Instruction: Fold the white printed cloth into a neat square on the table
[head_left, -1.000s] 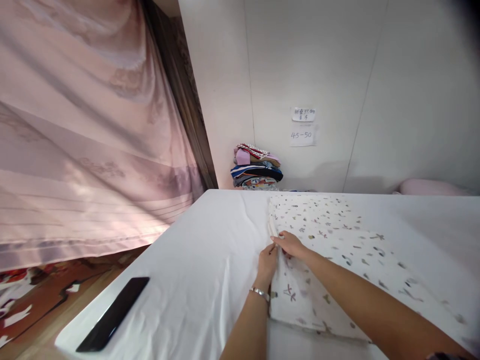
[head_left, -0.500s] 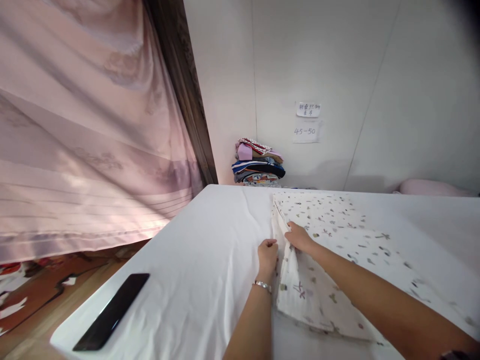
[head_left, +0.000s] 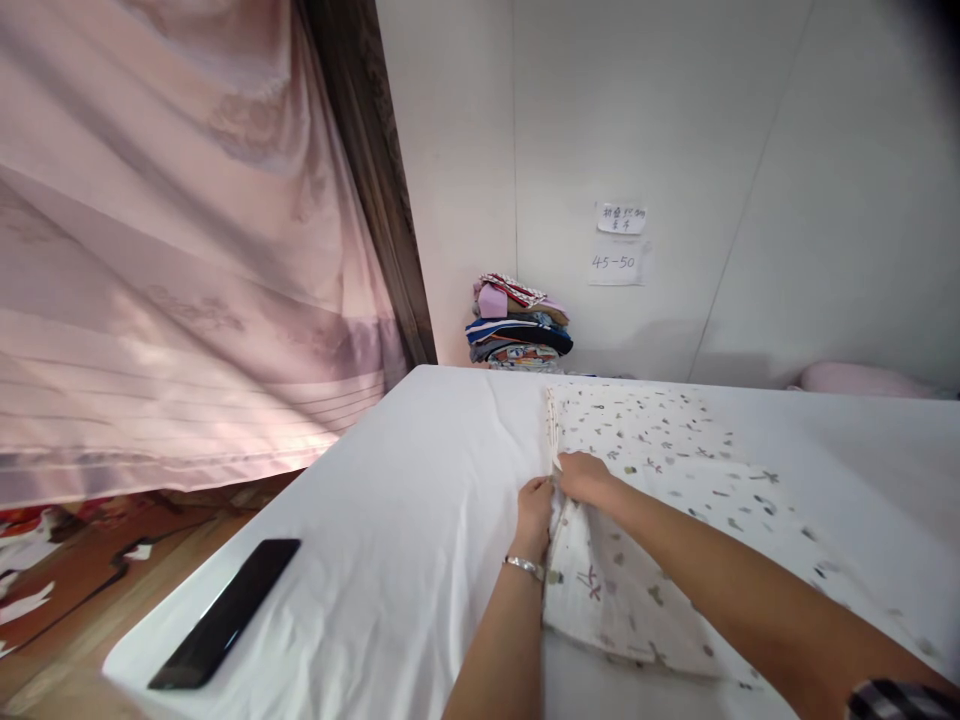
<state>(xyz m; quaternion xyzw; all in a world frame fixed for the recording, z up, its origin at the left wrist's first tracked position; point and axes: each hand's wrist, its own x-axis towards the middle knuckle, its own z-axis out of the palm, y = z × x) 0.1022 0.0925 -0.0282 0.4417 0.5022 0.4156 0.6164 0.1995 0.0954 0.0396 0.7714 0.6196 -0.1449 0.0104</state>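
Note:
A white cloth with small printed shapes (head_left: 675,470) lies spread on the white-covered table (head_left: 420,500). My left hand (head_left: 534,512), with a bracelet at the wrist, is closed at the cloth's left edge. My right hand (head_left: 583,477) is just beside it, fingers pinched on the same edge, which is lifted slightly off the table. Both hands touch each other at the fold.
A black phone (head_left: 225,612) lies near the table's front left corner. A stack of folded clothes (head_left: 517,335) stands against the far wall under two paper notes (head_left: 616,245). A pink curtain (head_left: 172,250) hangs at left. A pink cushion (head_left: 855,378) lies at far right.
My hands have stayed at the cloth's left edge while gathering it; the edge was raised half a second ago and now sits lower, with the hands closer together.

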